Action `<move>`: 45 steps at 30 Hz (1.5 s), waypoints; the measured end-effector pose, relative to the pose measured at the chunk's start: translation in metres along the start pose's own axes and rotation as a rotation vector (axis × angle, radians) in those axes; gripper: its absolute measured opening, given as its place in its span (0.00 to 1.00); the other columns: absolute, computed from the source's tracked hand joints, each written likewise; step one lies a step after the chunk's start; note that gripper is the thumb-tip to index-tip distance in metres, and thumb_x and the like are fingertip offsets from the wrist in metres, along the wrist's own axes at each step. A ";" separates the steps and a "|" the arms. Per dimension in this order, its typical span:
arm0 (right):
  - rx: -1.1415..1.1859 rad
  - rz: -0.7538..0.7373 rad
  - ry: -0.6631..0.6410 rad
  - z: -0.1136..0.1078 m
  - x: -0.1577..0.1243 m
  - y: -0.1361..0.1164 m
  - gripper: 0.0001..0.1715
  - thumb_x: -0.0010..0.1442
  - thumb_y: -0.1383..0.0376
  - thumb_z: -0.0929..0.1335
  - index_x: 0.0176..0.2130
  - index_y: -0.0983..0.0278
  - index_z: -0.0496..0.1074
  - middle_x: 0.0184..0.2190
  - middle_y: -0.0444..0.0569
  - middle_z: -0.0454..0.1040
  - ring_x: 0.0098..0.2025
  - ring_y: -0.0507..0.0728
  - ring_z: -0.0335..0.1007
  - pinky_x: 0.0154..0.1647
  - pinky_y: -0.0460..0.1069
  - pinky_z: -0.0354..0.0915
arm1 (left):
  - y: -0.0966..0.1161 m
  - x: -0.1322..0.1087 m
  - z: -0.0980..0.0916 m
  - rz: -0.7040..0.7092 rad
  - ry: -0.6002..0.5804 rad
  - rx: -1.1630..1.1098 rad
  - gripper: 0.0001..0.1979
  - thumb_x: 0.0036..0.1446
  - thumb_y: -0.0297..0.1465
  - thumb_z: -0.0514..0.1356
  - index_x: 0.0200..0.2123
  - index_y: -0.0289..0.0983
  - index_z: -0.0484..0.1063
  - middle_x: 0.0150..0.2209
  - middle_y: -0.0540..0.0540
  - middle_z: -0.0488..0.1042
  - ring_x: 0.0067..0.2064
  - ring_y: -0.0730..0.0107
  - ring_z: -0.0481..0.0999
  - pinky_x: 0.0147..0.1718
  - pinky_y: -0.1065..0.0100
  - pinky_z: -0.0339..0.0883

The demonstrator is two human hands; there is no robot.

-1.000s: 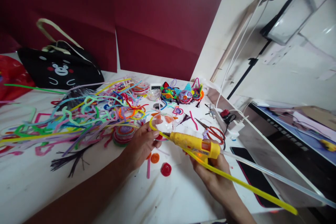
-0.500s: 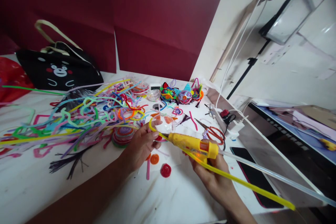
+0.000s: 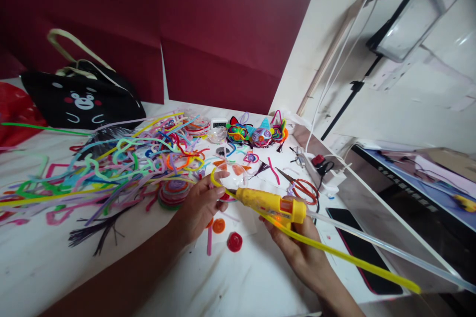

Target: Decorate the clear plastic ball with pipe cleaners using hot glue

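Note:
My left hand (image 3: 206, 203) pinches the curled end of a long yellow pipe cleaner (image 3: 345, 256), whose tail runs under the glue gun and off to the lower right. In my right hand (image 3: 297, 242) is a yellow hot glue gun (image 3: 269, 203), fingers wrapped round its handle. Its nozzle is at the pipe cleaner beside my left fingertips; I cannot tell if they touch. A clear glue stick (image 3: 386, 246) sticks out of the gun's back. Behind my left fingers lies a clear plastic dome (image 3: 235, 174). Orange (image 3: 218, 226) and red (image 3: 234, 241) pipe cleaner coils lie below.
Loose pipe cleaners (image 3: 122, 158) are heaped at left, before a black bag (image 3: 82, 99). Several colourful decorated balls (image 3: 261, 136) stand at the back. Red-handled scissors (image 3: 305, 189), a power strip (image 3: 327, 178) and a phone (image 3: 362, 250) lie at right.
The glue gun has shifted slightly left, its nozzle nearer my left fingertips along the pipe cleaner. My left hand keeps its pinch and has barely moved.

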State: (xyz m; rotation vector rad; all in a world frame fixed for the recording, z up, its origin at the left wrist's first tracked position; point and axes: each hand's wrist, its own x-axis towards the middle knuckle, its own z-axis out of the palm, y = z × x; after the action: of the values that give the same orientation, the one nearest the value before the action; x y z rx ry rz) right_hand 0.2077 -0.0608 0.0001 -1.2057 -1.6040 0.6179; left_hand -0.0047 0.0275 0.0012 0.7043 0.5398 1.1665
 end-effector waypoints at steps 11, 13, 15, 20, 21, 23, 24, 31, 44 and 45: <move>-0.107 -0.106 -0.027 -0.001 -0.004 0.003 0.15 0.66 0.66 0.65 0.51 0.55 0.61 0.42 0.46 0.69 0.40 0.54 0.71 0.41 0.47 0.71 | 0.000 0.000 0.002 -0.009 0.032 -0.009 0.19 0.41 0.29 0.73 0.40 0.37 0.77 0.30 0.50 0.70 0.30 0.75 0.67 0.23 0.73 0.60; -0.110 -0.105 -0.031 -0.001 -0.003 0.004 0.15 0.66 0.66 0.65 0.52 0.55 0.60 0.42 0.46 0.68 0.40 0.54 0.70 0.41 0.47 0.71 | 0.000 -0.001 0.003 -0.013 0.040 -0.005 0.19 0.41 0.29 0.73 0.39 0.37 0.77 0.30 0.50 0.70 0.30 0.75 0.67 0.23 0.73 0.60; -0.101 -0.109 -0.032 0.000 -0.003 0.005 0.16 0.66 0.66 0.64 0.52 0.54 0.59 0.42 0.46 0.68 0.40 0.54 0.70 0.41 0.47 0.71 | 0.000 -0.001 0.004 -0.018 0.046 0.000 0.19 0.41 0.29 0.73 0.39 0.37 0.77 0.31 0.49 0.70 0.30 0.75 0.67 0.23 0.73 0.59; -0.108 -0.097 -0.038 0.000 -0.004 0.009 0.20 0.66 0.66 0.64 0.55 0.53 0.56 0.44 0.46 0.67 0.41 0.54 0.69 0.42 0.46 0.71 | 0.000 0.000 0.003 -0.024 0.058 -0.002 0.21 0.40 0.29 0.73 0.40 0.36 0.77 0.33 0.49 0.71 0.31 0.74 0.68 0.22 0.73 0.59; -0.113 -0.095 -0.034 0.000 -0.004 0.009 0.21 0.66 0.66 0.64 0.55 0.53 0.56 0.44 0.46 0.67 0.41 0.54 0.70 0.41 0.46 0.71 | 0.000 0.000 0.003 -0.024 0.063 -0.003 0.21 0.40 0.29 0.73 0.41 0.36 0.77 0.33 0.49 0.71 0.31 0.74 0.68 0.22 0.73 0.59; -0.131 -0.092 -0.030 -0.001 -0.005 0.009 0.21 0.66 0.66 0.64 0.56 0.53 0.56 0.43 0.46 0.68 0.41 0.54 0.69 0.41 0.46 0.71 | 0.001 0.000 0.003 -0.023 0.073 -0.008 0.21 0.39 0.30 0.73 0.41 0.36 0.77 0.32 0.49 0.71 0.31 0.75 0.67 0.22 0.73 0.60; -0.141 -0.092 -0.027 -0.001 -0.006 0.008 0.20 0.66 0.66 0.64 0.55 0.53 0.56 0.43 0.46 0.68 0.41 0.54 0.69 0.41 0.46 0.71 | 0.001 0.000 0.004 -0.024 0.077 -0.012 0.22 0.39 0.30 0.73 0.41 0.36 0.77 0.32 0.49 0.71 0.31 0.75 0.67 0.22 0.73 0.60; -0.197 -0.109 -0.031 -0.004 -0.005 0.004 0.19 0.66 0.66 0.64 0.55 0.54 0.56 0.42 0.46 0.68 0.40 0.54 0.69 0.41 0.46 0.71 | 0.001 0.000 0.004 -0.023 0.085 -0.024 0.22 0.39 0.30 0.74 0.41 0.36 0.77 0.32 0.49 0.71 0.31 0.75 0.67 0.22 0.73 0.60; -0.209 -0.093 0.025 -0.004 -0.005 0.006 0.15 0.66 0.64 0.65 0.52 0.56 0.61 0.38 0.46 0.69 0.36 0.54 0.69 0.36 0.46 0.70 | 0.000 0.000 0.002 -0.023 0.081 -0.024 0.22 0.40 0.30 0.73 0.42 0.36 0.77 0.33 0.50 0.71 0.30 0.76 0.67 0.22 0.73 0.62; -0.206 -0.092 0.026 -0.004 -0.005 0.006 0.15 0.66 0.64 0.65 0.52 0.57 0.62 0.38 0.46 0.69 0.36 0.54 0.69 0.36 0.46 0.70 | 0.000 0.000 0.002 -0.026 0.083 -0.025 0.22 0.40 0.30 0.73 0.42 0.36 0.77 0.33 0.50 0.71 0.30 0.77 0.67 0.22 0.73 0.62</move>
State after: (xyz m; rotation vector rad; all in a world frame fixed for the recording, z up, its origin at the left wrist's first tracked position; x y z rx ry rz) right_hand 0.2139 -0.0642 -0.0053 -1.2746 -1.7223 0.3836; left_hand -0.0032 0.0270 0.0029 0.6271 0.6015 1.1799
